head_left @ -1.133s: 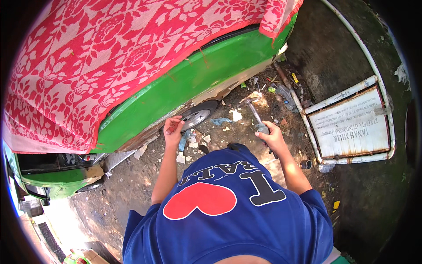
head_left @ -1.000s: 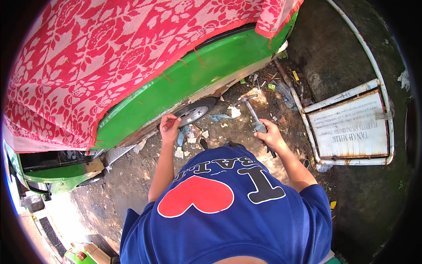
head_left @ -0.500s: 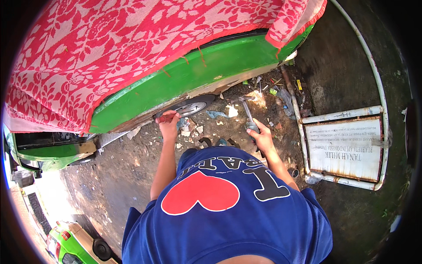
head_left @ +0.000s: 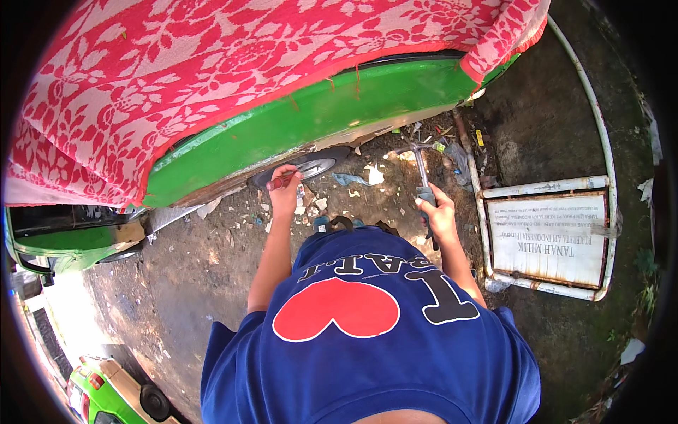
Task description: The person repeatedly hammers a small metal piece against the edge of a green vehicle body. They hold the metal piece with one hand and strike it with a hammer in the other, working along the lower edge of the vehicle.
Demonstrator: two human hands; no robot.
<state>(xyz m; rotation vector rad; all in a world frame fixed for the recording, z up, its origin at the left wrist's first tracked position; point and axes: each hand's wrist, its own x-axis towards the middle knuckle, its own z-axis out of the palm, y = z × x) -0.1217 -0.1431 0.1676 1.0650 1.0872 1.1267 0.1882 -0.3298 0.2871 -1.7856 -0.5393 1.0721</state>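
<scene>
My left hand [head_left: 284, 198] is closed around a short reddish-brown tool handle [head_left: 282, 181], beside the car's lower edge and wheel [head_left: 318, 168]. The far end of that tool is hard to make out. In my right hand [head_left: 441, 218] is a hammer [head_left: 422, 168], gripped by its dark grey handle. Its metal head points away from me, above the littered ground. Ahead of both hands stands the green car body [head_left: 282, 113], its lower strip rough and brownish. A red and pink floral cloth [head_left: 233, 63] drapes over the car.
On the right lies a white sign in a rusty pipe frame [head_left: 540, 187]. Paper scraps, a blue rag [head_left: 349, 180] and plastic litter cover the dirt under the car. Another green vehicle [head_left: 106, 396] is parked at lower left. An open green car part [head_left: 70, 244] juts out at left.
The hammer has swung more upright and its head now shows clearly, farther right. My left hand has turned and sits farther right in view. The whole view has shifted slightly.
</scene>
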